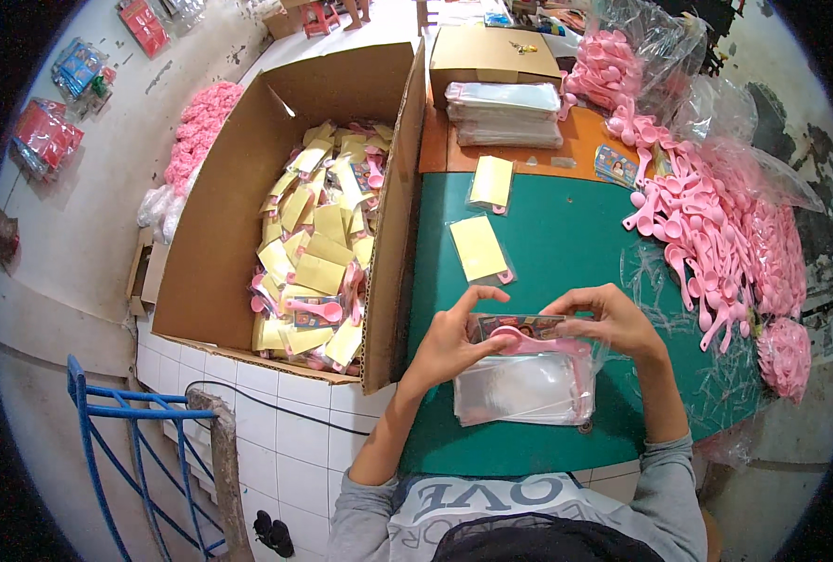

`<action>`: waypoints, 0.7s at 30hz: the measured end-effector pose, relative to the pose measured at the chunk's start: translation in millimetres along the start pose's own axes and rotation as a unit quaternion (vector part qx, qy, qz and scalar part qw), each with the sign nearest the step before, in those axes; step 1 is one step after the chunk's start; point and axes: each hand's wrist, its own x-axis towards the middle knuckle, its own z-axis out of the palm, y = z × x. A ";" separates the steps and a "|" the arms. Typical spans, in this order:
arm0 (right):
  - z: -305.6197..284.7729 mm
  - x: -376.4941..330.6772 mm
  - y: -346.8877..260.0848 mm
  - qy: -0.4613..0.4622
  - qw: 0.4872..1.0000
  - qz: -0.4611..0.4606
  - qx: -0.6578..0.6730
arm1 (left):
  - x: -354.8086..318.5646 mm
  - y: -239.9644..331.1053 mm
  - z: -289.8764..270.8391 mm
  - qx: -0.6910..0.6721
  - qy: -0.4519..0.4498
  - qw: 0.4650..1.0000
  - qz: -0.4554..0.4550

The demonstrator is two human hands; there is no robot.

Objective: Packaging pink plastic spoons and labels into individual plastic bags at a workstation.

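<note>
Between my two hands is a clear plastic bag with a dark printed card (520, 326) and a pink spoon (552, 346) at it. My left hand (456, 339) grips the left end, its thumb on the spoon's bowl. At the right end my right hand (613, 320) pinches the bag and card; its fingertips are partly hidden. Whether the spoon lies fully inside the bag I cannot tell. Just below is a stack of clear plastic bags (515, 391) on the green tabletop (557, 225). Beyond my left hand lie two filled packets with yellow backs, a nearer packet (478, 248) and a farther packet (491, 182).
A tall cardboard box (215, 225) of filled packets stands left of the table. Loose pink spoons (693, 211) heap along the right side, near printed cards (615, 165). Bundled clear bags (505, 126) lie at the back. A blue metal frame (135, 412) stands lower left.
</note>
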 end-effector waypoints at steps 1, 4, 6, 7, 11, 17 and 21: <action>0.4 -0.4 0.5 0.005 1.000 0.003 0.025 | -0.2 0.0 1.1 -0.042 -0.006 0.999 -0.006; -1.8 -1.8 2.7 0.015 1.000 -0.012 0.020 | -3.0 -1.6 7.5 -0.167 0.015 0.986 0.015; -0.4 -3.4 9.5 0.035 0.999 -0.007 0.022 | -4.7 -5.1 11.1 -0.250 0.036 0.967 0.042; 0.1 -3.8 13.2 0.054 0.998 -0.004 0.022 | -5.4 -6.8 11.6 -0.272 0.041 0.961 0.023; -2.9 -7.4 19.4 0.050 0.989 0.032 0.133 | -5.5 -8.7 14.3 -0.352 0.074 0.933 -0.004; -10.3 -27.4 27.3 -0.025 0.967 0.011 0.252 | -4.2 -11.6 14.4 -0.411 0.092 0.906 -0.031; 2.5 -22.9 20.3 0.049 0.979 0.033 0.194 | -5.0 -7.6 15.6 -0.386 0.027 0.922 -0.032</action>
